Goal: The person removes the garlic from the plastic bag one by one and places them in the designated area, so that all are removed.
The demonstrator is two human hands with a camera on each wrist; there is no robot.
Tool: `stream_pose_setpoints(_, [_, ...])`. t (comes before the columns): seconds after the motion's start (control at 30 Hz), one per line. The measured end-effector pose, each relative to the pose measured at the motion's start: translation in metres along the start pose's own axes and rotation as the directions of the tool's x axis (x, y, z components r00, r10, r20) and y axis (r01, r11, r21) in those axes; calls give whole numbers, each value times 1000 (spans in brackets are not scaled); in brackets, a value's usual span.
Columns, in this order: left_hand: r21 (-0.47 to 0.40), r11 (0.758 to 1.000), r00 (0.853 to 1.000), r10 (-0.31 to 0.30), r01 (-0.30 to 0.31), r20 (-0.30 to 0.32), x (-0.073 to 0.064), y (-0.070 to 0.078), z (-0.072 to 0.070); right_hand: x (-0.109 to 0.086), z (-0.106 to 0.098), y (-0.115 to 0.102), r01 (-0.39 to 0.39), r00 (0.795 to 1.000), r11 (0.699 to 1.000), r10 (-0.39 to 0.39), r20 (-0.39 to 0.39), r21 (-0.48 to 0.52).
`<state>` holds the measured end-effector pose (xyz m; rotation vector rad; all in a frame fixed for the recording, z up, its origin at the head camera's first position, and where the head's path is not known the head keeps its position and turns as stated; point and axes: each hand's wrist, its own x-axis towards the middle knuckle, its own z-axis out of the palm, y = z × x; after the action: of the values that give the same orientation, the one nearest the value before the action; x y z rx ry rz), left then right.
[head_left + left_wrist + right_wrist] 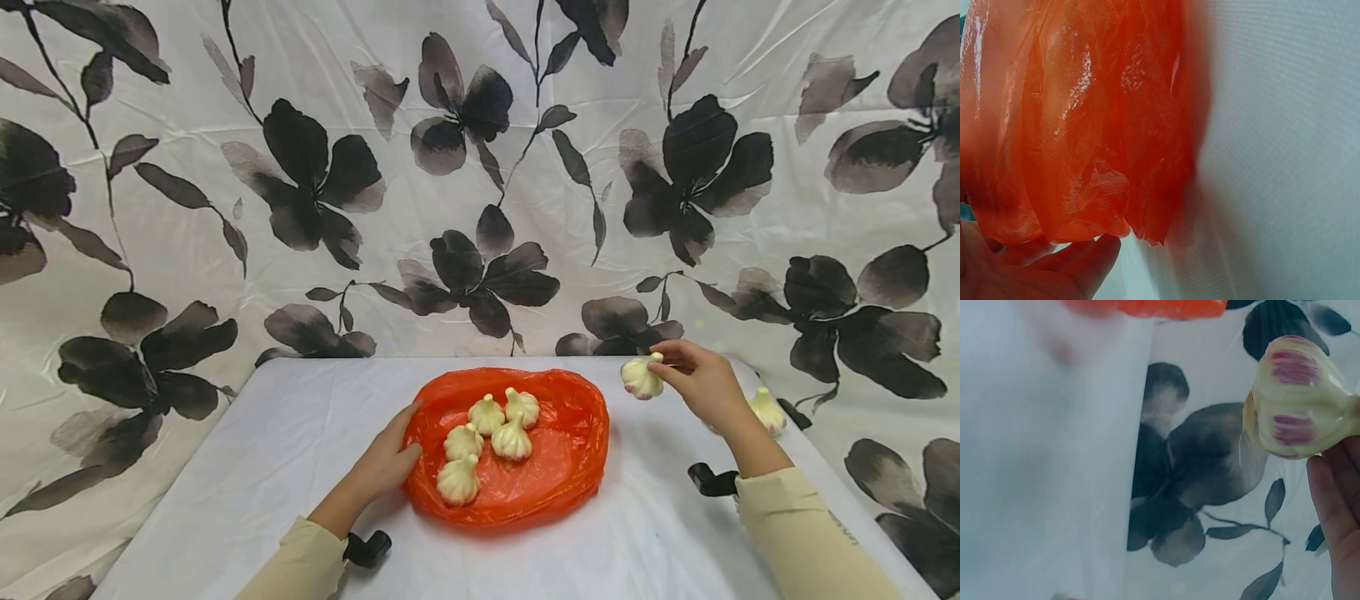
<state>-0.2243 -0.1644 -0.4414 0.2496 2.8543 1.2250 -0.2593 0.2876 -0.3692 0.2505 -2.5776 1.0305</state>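
A red plastic bag (555, 492) with its mouth spread wide holds several garlic bulbs (512, 439), bunched toward its left side. My left hand (386, 458) rests against the bag's left side, thumb and fingers at the rim. In the left wrist view, the fingers (1079, 262) touch the bag's crinkled wall with little bend. To the right of the bag, my right hand (701, 383) pinches one garlic bulb (640, 380) by its stem, held above the table. Purple streaks mark this bulb's underside in the right wrist view.
Another garlic bulb (767, 412) lies at the table's right edge, partly behind my right wrist. White cloth covers the table (645, 533). A floral-patterned curtain (465, 192) hangs behind it and along the sides. Black wrist-camera mounts (367, 550) stick out below both wrists.
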Motion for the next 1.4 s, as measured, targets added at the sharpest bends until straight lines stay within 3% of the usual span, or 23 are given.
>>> stream_pose_setpoints(0.33, [-1, 1000, 1000, -17, 17, 2, 0, 0, 0, 3, -8, 19, -60, 998, 998, 60, 1, -22])
stream_pose_setpoints(0.8, [-10, 1000, 1000, -29, 30, 5, 0, -1, 1, 3, -11, 43, -40, 999, 991, 40, -8, -131])
stream_pose_setpoints(1.13, [-13, 998, 998, -65, 66, 10, -1, -2, 2, 1, -8, 61, -151, 985, 980, 160, 63, -129])
stream_pose_setpoints(1.4, [-11, 999, 999, -33, 33, 0, -1, -6, 3, -1, -5, 67, -162, 982, 977, 174, 74, -141])
